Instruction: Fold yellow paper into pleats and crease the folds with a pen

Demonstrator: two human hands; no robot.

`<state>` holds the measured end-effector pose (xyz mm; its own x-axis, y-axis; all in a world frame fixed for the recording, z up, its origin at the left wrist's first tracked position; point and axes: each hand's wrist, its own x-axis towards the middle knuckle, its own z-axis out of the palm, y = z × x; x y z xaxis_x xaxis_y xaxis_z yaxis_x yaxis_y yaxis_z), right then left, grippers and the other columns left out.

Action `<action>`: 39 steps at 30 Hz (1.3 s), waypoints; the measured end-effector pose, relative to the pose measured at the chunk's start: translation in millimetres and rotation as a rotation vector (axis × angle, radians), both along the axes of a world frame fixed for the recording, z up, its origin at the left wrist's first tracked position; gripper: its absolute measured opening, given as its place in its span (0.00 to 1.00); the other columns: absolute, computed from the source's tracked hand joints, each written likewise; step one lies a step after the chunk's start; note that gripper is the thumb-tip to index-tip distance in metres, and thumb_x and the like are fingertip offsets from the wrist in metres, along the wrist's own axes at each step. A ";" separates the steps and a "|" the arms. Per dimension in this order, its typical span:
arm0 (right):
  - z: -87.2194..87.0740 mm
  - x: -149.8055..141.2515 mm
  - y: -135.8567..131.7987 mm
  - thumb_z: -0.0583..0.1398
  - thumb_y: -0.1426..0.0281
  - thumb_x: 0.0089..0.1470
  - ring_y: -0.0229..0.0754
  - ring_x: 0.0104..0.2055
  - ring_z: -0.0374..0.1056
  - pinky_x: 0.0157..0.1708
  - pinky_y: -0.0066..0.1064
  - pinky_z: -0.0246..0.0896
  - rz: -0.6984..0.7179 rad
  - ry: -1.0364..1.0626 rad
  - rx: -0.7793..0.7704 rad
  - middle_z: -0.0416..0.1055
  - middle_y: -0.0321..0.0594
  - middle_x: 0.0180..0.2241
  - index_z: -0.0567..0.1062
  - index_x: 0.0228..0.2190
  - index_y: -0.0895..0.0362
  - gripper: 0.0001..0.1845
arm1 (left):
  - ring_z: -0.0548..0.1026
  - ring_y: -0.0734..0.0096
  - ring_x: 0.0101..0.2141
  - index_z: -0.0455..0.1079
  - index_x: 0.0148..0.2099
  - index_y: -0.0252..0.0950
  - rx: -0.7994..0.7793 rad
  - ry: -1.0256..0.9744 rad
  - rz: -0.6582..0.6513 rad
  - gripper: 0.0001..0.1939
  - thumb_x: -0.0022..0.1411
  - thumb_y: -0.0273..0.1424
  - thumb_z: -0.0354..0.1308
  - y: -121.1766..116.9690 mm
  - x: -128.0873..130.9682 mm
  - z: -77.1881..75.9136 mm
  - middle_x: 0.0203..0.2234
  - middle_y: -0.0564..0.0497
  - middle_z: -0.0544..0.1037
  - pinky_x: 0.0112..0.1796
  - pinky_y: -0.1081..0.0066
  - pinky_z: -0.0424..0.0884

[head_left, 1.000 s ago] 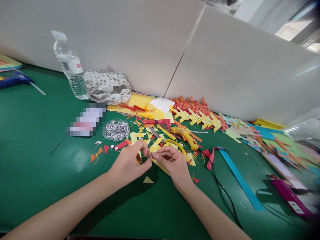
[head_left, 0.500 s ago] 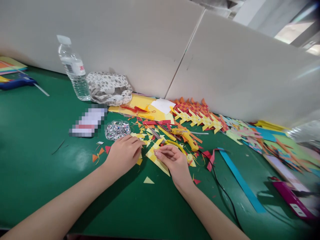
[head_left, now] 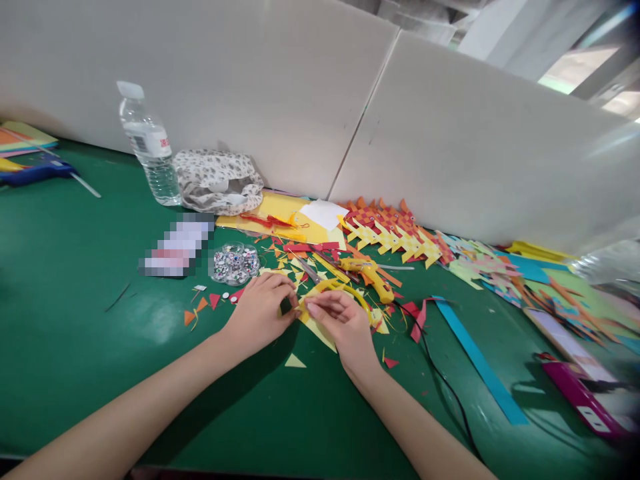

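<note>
Head view: left hand [head_left: 265, 307] and right hand [head_left: 345, 323] meet on the near left side of the yellow glue gun [head_left: 373, 277]; yellow checked paper [head_left: 320, 331] sits under the fingertips, near and left of the gun, partly hidden by the right hand; can't tell if it's flat on the desk [head_left: 280, 420] or lifted a bit.

Left grip: thumb and fingers curled close at the paper's left end; right grip: thumb and forefinger near each other over the paper; can't tell if either is clamped on anything, tips too small to read.

Around the gun: scissors [head_left: 311, 271] just left; tray of craft eyes [head_left: 233, 265] further left, phone [head_left: 175, 250] past that; bottle [head_left: 150, 150] and spotted cloth bag [head_left: 217, 179] far left, toward the wall [head_left: 200, 73]; woven paper fish [head_left: 393, 233] just behind; black cord [head_left: 453, 387] runs off its handle; blue strip [head_left: 477, 357] right and nearer; pale triangle [head_left: 295, 361] nearer, left; power strip [head_left: 583, 400] well right.
</note>
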<state>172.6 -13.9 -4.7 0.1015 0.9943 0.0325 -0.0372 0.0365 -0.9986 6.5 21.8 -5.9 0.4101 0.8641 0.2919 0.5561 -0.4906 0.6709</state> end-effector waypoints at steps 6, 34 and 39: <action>8.3 0.1 -7.4 0.65 0.72 0.48 0.41 0.39 0.75 0.43 0.33 0.70 -0.029 -0.088 0.206 0.78 0.38 0.34 0.75 0.30 0.54 0.05 | 0.75 0.69 0.30 0.68 0.35 0.38 -0.287 -0.282 -0.026 0.04 0.59 0.33 0.54 -4.1 0.7 6.6 0.28 0.53 0.77 0.32 0.71 0.68; 4.9 1.3 -11.1 0.60 0.79 0.53 0.41 0.36 0.74 0.36 0.34 0.70 -0.073 -0.688 0.670 0.76 0.37 0.32 0.67 0.30 0.52 0.10 | 0.76 0.68 0.40 0.64 0.48 0.38 -0.868 -0.849 -0.176 0.20 0.54 0.35 0.62 -19.4 9.3 8.0 0.34 0.51 0.79 0.41 0.68 0.71; 6.6 0.6 -12.0 0.59 0.77 0.53 0.43 0.37 0.74 0.36 0.37 0.71 -0.065 -0.691 0.626 0.77 0.37 0.32 0.67 0.29 0.51 0.09 | 0.76 0.66 0.41 0.64 0.48 0.39 -0.844 -0.851 -0.193 0.18 0.55 0.34 0.61 -19.3 8.7 7.7 0.35 0.50 0.79 0.41 0.67 0.72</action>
